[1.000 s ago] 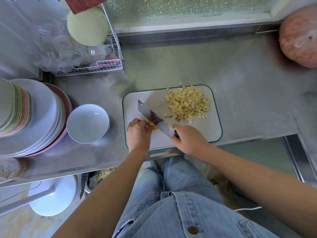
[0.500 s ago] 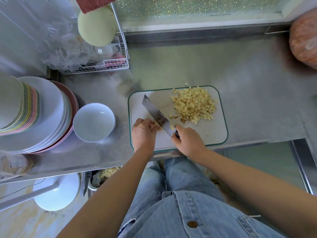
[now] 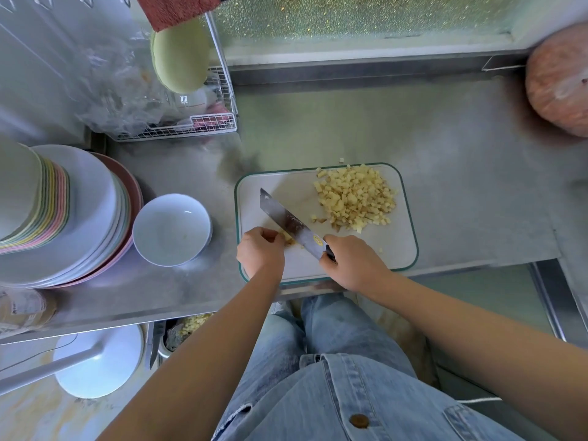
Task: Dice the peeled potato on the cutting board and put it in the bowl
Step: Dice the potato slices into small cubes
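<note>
Our right hand (image 3: 353, 265) grips the knife (image 3: 286, 219) by its handle, with the blade slanting across the cutting board (image 3: 391, 246). Our left hand (image 3: 261, 253) curls its fingers on a small piece of potato (image 3: 288, 238) that touches the blade. The diced pile (image 3: 354, 197) lies on the board's far right. The white bowl (image 3: 171, 229) stands on the bench (image 3: 445, 154) just left of the board.
</note>
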The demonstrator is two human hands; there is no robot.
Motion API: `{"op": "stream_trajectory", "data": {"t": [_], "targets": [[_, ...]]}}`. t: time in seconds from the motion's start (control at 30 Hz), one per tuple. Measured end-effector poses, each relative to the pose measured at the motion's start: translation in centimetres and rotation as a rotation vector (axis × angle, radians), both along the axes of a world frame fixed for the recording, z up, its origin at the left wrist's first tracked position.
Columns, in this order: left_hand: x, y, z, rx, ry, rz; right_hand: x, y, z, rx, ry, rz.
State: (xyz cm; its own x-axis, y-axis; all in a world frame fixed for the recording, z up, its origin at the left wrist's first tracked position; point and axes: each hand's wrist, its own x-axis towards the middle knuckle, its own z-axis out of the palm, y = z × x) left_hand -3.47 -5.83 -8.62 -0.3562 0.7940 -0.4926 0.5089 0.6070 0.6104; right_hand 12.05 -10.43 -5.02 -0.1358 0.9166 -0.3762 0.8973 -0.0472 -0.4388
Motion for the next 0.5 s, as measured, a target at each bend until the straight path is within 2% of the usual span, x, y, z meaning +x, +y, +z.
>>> {"op": "stream_trajectory", "data": {"t": [0.27,0.5], "targets": [[-0.1,0.6,0.5,-0.064,-0.045,-0.015,-1.3,0.2,-1.3,0.000,-0.035,-0.021],[-0.3,0.2,0.4,-0.041,-0.077,0.013,-0.5,-0.2,-1.3,0.069,0.061,-0.080]]}}
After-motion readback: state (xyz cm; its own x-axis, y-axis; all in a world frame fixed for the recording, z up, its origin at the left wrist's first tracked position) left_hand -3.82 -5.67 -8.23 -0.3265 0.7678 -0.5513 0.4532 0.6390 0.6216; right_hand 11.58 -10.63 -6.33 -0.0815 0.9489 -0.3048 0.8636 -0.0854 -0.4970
